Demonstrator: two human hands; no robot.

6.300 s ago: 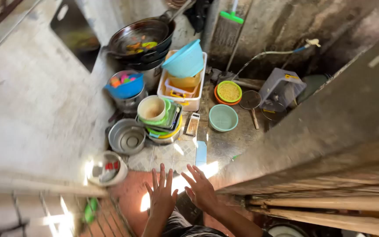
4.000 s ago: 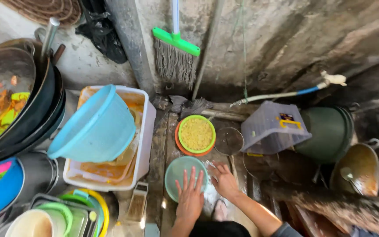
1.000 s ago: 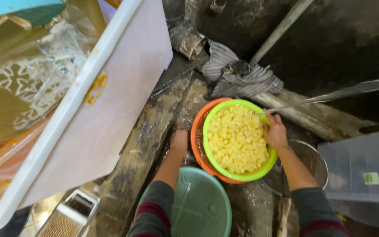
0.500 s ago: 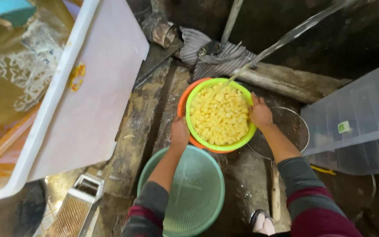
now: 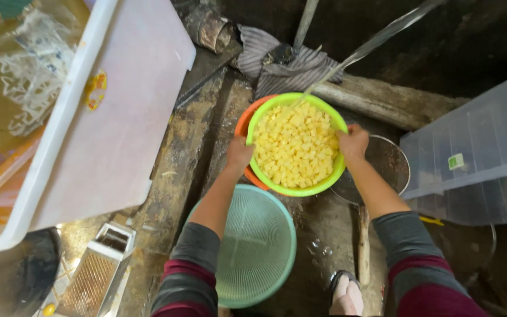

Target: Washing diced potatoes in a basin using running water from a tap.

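The green bowl [image 5: 296, 144] of yellow cubes sits inside an orange bowl [image 5: 243, 126], hemmed by a white tub [image 5: 112, 129] on one side, a clear plastic crate [image 5: 476, 152] on the other and a mint strainer [image 5: 256, 246] just below. Both arms reach forward; the left hand [image 5: 239, 154] and right hand [image 5: 353, 142] are closed on opposite rims, the bowl between them under a thin water stream [image 5: 371, 44].

A glossy green plastic colander [image 5: 265, 176] sits beside a matt teal plastic strainer [image 5: 253, 246], a metal grater [image 5: 92, 282] and rough wet concrete floor [image 5: 177, 170].
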